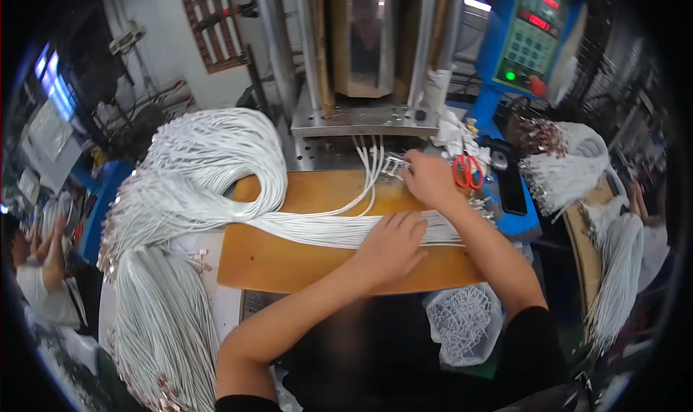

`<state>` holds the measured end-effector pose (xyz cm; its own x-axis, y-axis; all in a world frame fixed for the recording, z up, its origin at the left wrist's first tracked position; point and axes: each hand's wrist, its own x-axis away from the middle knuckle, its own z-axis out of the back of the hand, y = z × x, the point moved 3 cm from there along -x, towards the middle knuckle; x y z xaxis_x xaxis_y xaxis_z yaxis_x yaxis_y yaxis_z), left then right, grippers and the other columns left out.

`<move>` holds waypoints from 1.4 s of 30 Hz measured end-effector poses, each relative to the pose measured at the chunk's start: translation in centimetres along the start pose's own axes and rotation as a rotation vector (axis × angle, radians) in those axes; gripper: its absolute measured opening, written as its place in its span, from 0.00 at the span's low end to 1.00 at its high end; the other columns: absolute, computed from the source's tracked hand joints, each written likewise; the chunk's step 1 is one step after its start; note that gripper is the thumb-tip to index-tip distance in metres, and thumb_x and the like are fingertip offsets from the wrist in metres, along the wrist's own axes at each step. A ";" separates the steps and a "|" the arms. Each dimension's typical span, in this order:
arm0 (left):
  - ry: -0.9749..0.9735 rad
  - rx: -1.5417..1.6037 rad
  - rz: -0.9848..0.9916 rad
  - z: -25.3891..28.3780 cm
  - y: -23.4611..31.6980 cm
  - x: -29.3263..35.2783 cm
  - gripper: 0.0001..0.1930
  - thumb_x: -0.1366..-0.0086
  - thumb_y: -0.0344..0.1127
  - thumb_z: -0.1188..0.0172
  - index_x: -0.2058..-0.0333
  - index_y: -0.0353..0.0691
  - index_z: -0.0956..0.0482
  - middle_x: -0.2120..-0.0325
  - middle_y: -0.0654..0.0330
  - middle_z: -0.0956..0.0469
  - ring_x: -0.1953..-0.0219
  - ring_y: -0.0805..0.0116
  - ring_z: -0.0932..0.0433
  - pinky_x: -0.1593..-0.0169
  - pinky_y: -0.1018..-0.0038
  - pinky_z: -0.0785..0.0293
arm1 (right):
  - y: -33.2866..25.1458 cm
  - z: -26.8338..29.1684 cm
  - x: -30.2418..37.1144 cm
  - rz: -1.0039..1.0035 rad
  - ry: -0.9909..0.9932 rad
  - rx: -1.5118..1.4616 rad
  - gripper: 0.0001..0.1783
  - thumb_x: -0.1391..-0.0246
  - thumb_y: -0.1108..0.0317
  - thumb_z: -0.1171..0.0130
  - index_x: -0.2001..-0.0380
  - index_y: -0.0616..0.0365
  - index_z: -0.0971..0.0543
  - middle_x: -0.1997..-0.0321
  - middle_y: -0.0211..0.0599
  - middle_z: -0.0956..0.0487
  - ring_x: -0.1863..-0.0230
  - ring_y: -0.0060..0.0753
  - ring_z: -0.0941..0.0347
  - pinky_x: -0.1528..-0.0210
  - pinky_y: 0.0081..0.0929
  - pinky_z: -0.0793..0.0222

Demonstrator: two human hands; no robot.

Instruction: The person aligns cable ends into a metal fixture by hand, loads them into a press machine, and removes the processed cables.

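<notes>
My left hand (393, 246) lies across a bundle of white cables (310, 228) on a brown board (249, 264), its fingers resting over the strands. Beyond it, my right hand (431, 181) has its fingers bent together beside small white plastic parts (393, 165) at the press's front edge. What its fingertips hold is too small to make out. Several white cables curve up from the bundle to the metal base plate (361, 127) of the press, where their ends are hidden.
A thick coil of white cables (209, 145) lies left of the board; more cables (166, 325) hang below. Red-handled scissors (468, 172) lie right of my right hand. A bag of small white parts (465, 322) sits below the board. A blue control panel (530, 33) stands at the right.
</notes>
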<state>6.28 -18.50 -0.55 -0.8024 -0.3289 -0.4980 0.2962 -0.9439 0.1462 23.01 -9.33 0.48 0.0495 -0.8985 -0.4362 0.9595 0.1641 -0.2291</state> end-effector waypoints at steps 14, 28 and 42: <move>-0.108 0.066 0.482 4.6 -7.8 4.5 0.15 0.40 0.37 0.39 0.57 0.33 0.22 0.67 0.46 0.21 0.66 0.55 0.22 0.60 0.65 0.27 | 3.9 15.6 8.6 -0.028 -0.405 0.121 0.11 0.51 0.61 0.39 0.71 0.59 0.20 0.73 0.46 0.21 0.69 0.50 0.23 0.64 0.44 0.30; 0.066 1.171 0.835 6.4 -11.0 5.1 0.14 0.34 0.40 0.43 0.71 0.33 0.20 0.81 0.63 0.26 0.73 0.74 0.27 0.67 0.72 0.30 | 1.6 5.8 7.9 -0.019 -0.498 0.165 0.11 0.46 0.63 0.45 0.63 0.57 0.22 0.67 0.43 0.20 0.57 0.48 0.25 0.51 0.45 0.33; -0.415 1.361 0.755 3.6 -2.4 3.7 0.12 0.31 0.39 0.44 0.63 0.34 0.22 0.74 0.60 0.20 0.72 0.74 0.21 0.65 0.77 0.24 | -1.3 4.0 8.7 0.336 0.037 -0.060 0.11 0.47 0.66 0.42 0.61 0.57 0.22 0.65 0.42 0.23 0.62 0.47 0.26 0.60 0.41 0.30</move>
<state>0.78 -17.56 0.36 -0.8387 -0.4795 0.2582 0.1940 0.1799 0.9644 23.34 -19.01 0.43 0.3486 -0.7752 -0.5269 0.8732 0.4729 -0.1181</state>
